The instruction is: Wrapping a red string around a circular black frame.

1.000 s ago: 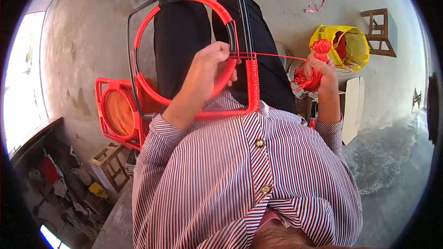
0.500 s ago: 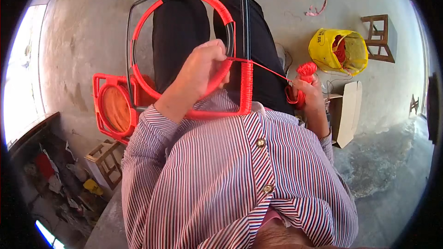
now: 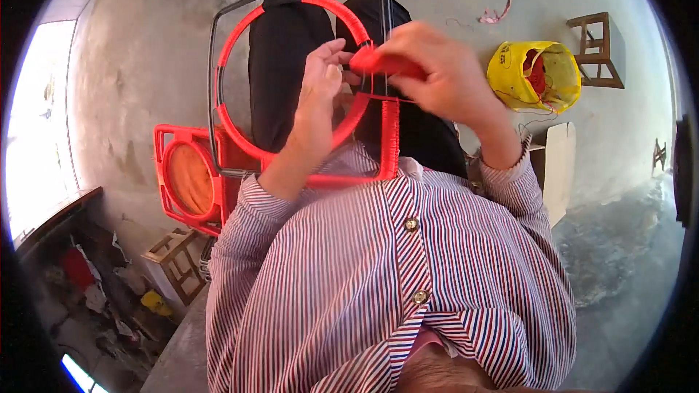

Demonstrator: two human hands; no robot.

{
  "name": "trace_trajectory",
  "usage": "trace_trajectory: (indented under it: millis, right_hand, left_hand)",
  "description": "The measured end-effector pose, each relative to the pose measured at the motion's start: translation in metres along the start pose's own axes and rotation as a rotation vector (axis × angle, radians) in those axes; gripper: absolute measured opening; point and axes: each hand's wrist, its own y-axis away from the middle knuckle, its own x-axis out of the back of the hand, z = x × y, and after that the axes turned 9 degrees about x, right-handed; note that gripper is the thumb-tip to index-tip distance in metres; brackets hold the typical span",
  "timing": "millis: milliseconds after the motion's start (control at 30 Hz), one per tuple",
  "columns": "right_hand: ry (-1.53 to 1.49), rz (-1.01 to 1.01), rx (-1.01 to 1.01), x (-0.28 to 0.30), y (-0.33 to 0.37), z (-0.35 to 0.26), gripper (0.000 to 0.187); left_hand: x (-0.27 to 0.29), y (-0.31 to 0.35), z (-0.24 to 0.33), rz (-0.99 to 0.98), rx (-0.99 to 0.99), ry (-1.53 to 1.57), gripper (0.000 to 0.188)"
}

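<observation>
We were in the middle of winding red cord around the right-hand bar of the black frame, which stood across our lap with its red-wrapped hoop inside. Our left hand steadied the work, its fingers curled together against the hoop just left of the bar. Our right hand was clamped on a red bundle of cord, pinched at the bar directly beside the left fingers, and a taut strand ran from it to the wraps below. We judged the bar only partly covered: the wraps stopped just under the fingers, with bare black above. The next move, as we read it, called for passing the bundle around the bar and pulling snug against the last turn. A finished red frame lay on the floor, left of the hands, and a yellow bag sat well apart to the right.
</observation>
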Motion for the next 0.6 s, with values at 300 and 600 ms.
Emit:
trace_trajectory:
  millis: [300, 600]
  right_hand:
    - [0.204, 0.221, -0.075, -0.023, 0.032, 0.022, 0.029]
    - [-0.013, 0.145, -0.071, -0.042, 0.038, 0.006, 0.029]
  left_hand:
    - [0.012, -0.009, -0.008, 0.107, 0.116, 0.158, 0.040]
    - [0.045, -0.021, -0.017, -0.244, -0.104, -0.919, 0.030]
